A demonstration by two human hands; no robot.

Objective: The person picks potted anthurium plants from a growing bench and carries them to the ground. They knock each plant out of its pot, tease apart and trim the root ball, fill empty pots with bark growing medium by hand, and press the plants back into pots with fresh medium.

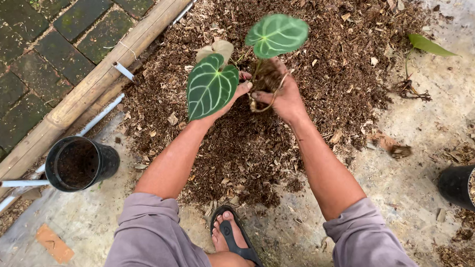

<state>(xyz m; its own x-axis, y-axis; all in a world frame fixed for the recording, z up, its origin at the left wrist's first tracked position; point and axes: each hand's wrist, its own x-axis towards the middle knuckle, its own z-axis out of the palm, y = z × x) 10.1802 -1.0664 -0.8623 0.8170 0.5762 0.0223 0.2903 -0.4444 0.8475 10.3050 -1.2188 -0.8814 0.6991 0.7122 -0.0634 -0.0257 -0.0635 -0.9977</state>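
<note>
Both hands grip one plant (260, 71) over the heap of brown potting mix (314, 57). Left hand (232, 95): fingers closed on the stem base, mostly hidden behind the dark white-veined leaf (212, 85). Right hand (281, 93): fingers curled around the root ball, pale roots hanging at the fingertips. Second leaf (276, 35) just above the fingers. Empty black pot (78, 164) well left of them; small uprooted plant (416, 66) well right.

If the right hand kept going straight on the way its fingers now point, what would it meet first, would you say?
The right hand points up and leftward in the picture, its fingers around the plant's root clump. Past that, it would likely meet the left hand just across the roots, then the heap of brown mulch; depth is hard to judge.
</note>
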